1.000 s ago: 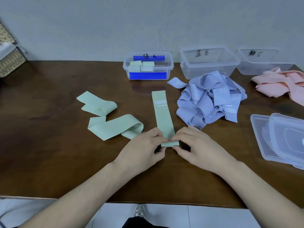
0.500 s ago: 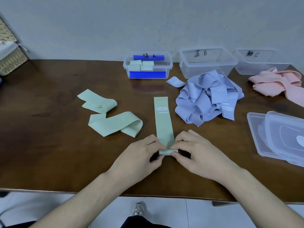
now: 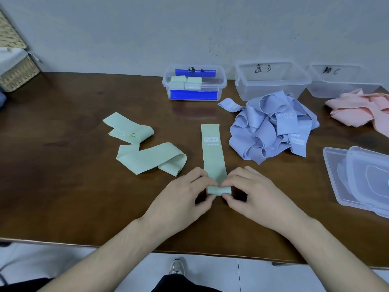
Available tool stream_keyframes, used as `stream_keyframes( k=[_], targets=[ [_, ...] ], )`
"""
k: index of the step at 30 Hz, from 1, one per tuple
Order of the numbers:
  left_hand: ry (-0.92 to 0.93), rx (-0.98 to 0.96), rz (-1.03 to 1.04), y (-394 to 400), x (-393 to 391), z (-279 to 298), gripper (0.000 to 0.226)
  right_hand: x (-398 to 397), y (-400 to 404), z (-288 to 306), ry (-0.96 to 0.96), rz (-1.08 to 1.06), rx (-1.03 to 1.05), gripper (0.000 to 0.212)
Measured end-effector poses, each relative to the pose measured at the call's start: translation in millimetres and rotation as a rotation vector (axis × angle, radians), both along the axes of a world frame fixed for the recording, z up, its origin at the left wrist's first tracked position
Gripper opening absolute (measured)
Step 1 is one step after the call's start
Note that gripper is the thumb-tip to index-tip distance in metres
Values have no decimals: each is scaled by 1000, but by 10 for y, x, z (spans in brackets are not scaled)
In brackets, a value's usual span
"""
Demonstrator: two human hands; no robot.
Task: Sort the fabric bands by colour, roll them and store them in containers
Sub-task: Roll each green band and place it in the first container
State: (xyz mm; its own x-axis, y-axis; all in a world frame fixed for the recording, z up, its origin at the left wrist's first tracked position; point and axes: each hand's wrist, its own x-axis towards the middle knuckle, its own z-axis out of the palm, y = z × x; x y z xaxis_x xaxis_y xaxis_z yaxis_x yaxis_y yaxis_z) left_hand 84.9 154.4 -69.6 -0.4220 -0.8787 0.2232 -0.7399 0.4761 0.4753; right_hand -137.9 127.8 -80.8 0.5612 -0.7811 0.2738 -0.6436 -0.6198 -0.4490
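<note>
The green band (image 3: 213, 157) lies flat mid-counter, its near end turned into a small roll. The left hand (image 3: 185, 199) and right hand (image 3: 255, 197) pinch that roll with curled fingers. Roll away evenly, keeping edges aligned and the turns tight.

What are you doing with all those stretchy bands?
Both hands, left and right, pinch the near end of a green band and are rolling it up on the table. Two more green bands wait nearby. Some rolls already sit in the green box. The blue pile and pink pile are unrolled.
</note>
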Motion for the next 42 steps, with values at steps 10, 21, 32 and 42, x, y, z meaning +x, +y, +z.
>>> stream_keyframes(
  k=[10,21,32,42],
  targets=[
    [4,-26,7,-176,26,-22,18,0,-96,12,-28,-19,5,26],
    [-41,-49,-63,-288,61,10,18,4,-270,6,-8,-11,43,23],
    [-129,-16,-41,-387,84,17,26,-16,-313,37,18,-7,54,32],
    [-97,-49,-30,-315,29,19,24,-28,-221,23,17,-7,7,25]
  ],
)
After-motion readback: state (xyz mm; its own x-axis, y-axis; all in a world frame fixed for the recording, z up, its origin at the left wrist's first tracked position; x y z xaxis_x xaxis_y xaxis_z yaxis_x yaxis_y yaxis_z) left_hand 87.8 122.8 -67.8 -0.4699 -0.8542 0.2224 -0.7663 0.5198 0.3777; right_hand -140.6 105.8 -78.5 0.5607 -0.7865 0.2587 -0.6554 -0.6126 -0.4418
